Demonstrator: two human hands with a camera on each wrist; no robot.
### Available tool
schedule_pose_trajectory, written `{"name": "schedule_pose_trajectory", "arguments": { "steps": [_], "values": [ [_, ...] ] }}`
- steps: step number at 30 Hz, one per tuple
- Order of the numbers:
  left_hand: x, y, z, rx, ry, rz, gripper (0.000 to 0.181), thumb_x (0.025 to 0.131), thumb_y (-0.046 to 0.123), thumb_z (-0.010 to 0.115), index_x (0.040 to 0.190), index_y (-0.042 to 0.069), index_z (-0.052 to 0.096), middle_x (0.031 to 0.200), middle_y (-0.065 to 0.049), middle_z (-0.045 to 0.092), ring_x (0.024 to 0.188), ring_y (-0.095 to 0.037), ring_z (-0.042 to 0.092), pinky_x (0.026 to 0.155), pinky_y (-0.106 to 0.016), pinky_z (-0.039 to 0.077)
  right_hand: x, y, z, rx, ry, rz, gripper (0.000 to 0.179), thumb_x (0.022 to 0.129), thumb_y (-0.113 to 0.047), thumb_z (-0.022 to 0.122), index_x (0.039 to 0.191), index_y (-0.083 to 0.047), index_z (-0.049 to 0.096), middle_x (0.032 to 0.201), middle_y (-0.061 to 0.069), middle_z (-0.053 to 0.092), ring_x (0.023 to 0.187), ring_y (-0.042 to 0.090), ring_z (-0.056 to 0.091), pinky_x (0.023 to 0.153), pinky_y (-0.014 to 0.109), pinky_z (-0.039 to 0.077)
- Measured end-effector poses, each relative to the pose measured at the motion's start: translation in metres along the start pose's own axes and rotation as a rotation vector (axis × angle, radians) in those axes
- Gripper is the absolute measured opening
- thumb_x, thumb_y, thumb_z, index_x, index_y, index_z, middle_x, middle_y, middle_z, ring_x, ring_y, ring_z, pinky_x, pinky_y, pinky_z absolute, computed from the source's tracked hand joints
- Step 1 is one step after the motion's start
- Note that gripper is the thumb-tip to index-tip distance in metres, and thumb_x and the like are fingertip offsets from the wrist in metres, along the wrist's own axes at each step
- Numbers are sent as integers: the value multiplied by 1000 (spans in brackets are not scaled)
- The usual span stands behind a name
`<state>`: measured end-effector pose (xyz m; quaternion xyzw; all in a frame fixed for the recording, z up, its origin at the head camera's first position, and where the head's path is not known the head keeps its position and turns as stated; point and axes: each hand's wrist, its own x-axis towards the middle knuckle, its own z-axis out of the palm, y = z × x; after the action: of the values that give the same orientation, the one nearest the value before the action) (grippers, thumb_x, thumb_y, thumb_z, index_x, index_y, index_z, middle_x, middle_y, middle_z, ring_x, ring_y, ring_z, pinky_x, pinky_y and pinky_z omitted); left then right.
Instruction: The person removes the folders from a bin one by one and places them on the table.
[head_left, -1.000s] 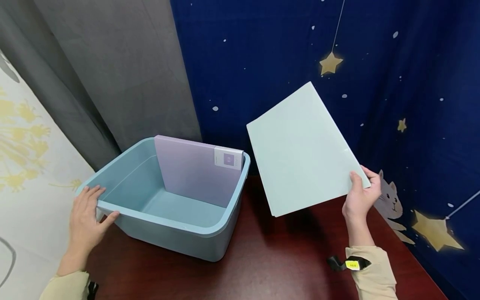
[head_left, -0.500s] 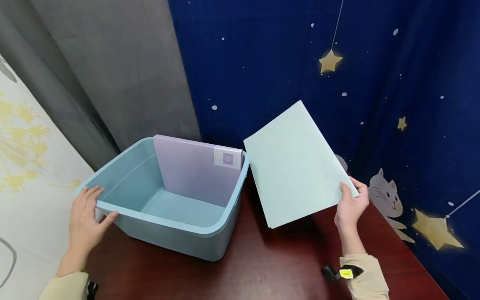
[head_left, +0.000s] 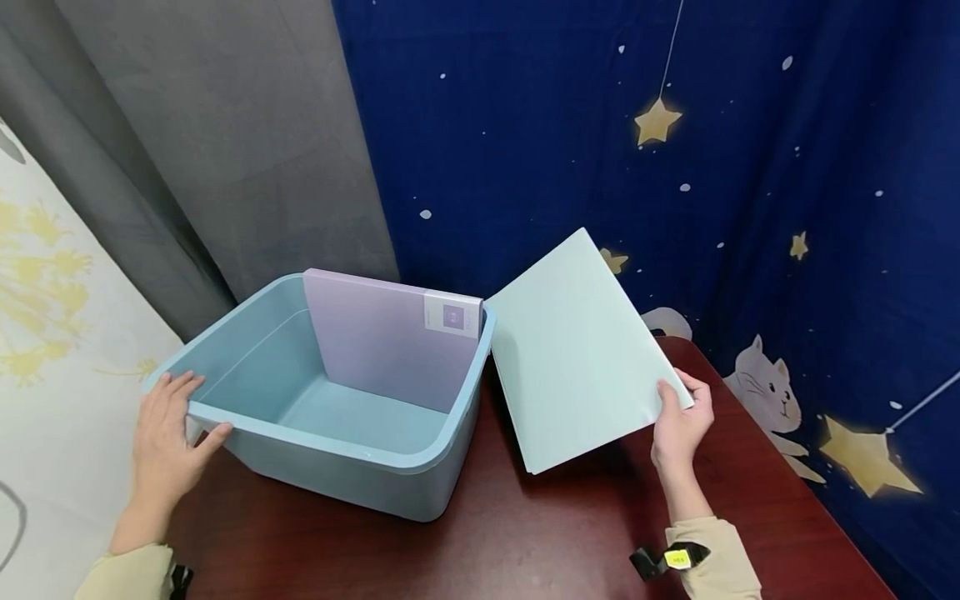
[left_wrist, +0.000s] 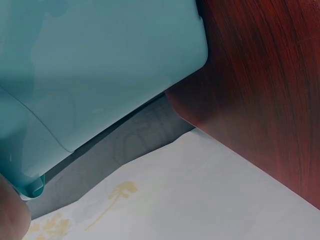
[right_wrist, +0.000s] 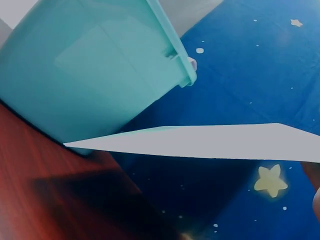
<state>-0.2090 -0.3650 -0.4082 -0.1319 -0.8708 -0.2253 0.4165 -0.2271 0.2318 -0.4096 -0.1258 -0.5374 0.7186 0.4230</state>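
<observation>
Pale mint-green, flat rectangular folder (head_left: 581, 358), centre-right of the frame, up off the table and tilted, and here's the grip: the right hand (head_left: 681, 421) has it pinched at the lower-right corner, thumb on the near face, fingers round behind! One corner only, so the whole sheet is on a long lever, and I'd say a firm pinch matters most; let it slacken and the broad face could well swing or droop.

Over at lower left, the left hand (head_left: 163, 433) rests on the rim of the deep light-blue plastic tub (head_left: 360, 483), fingers fairly straight, thumb well apart from them. Good anchor, that; light pressure should be plenty to stop the tub skidding on the glossy red-brown wooden table (head_left: 540, 533).

Now the tight spot, mid-frame: the folder's left corner sits right by the tub's right rim, and whether they touch I can't tell. A little daylight there would be wise, for a snag could bend that corner. Inside the tub, leaning at the back, stands a lilac rectangular folder with a white label (head_left: 390, 350); best not to knock it.
</observation>
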Motion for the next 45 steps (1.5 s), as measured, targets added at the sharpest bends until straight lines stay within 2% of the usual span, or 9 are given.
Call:
{"name": "schedule_pose_trajectory", "arguments": {
  "steps": [7, 15, 22, 28, 38, 45],
  "values": [
    [2, 0, -1, 2, 23, 26, 95, 73, 71, 51, 121, -11, 48, 123, -33, 45, 131, -41, 28, 113, -42, 11, -7, 12, 2, -23, -16, 25, 20, 81, 6, 57, 95, -8, 59, 91, -2, 60, 78, 7, 61, 63, 14, 49],
    [2, 2, -2, 5, 18, 25, 95, 74, 71, 51, 121, -11, 47, 123, -33, 45, 131, -41, 27, 113, -41, 10, -17, 19, 2, -80, -25, 74, 22, 82, 5, 57, 103, 4, 56, 91, -6, 58, 77, 5, 59, 63, 13, 48],
    [2, 2, -1, -6, 26, 30, 96, 73, 72, 50, 121, -11, 48, 123, -34, 45, 131, -42, 28, 113, -40, 11, -20, 31, 2, -106, -24, 67, 19, 82, 3, 58, 96, -9, 59, 92, -3, 58, 77, 5, 59, 62, 13, 48],
    [2, 2, 0, -12, 31, 31, 96, 73, 72, 50, 121, -11, 48, 123, -33, 45, 131, -41, 28, 113, -41, 11, -23, 40, 0, -128, -49, 72, 21, 82, 4, 58, 103, 2, 55, 91, -5, 58, 75, 3, 59, 59, 12, 48],
    [1, 1, -1, 5, 22, 21, 95, 74, 71, 49, 122, -11, 47, 124, -33, 44, 131, -41, 27, 113, -42, 10, -29, 49, -4, -234, -73, 75, 25, 83, 1, 58, 107, 5, 54, 90, -10, 57, 76, -1, 57, 60, 10, 46],
    [1, 2, -2, -6, 25, 13, 94, 74, 70, 52, 122, -10, 47, 125, -33, 45, 131, -41, 27, 112, -47, 11, -33, 59, -11, -319, -110, 17, 24, 83, 0, 59, 107, 3, 56, 87, -14, 55, 73, -5, 55, 59, 8, 45]
  ]
}}
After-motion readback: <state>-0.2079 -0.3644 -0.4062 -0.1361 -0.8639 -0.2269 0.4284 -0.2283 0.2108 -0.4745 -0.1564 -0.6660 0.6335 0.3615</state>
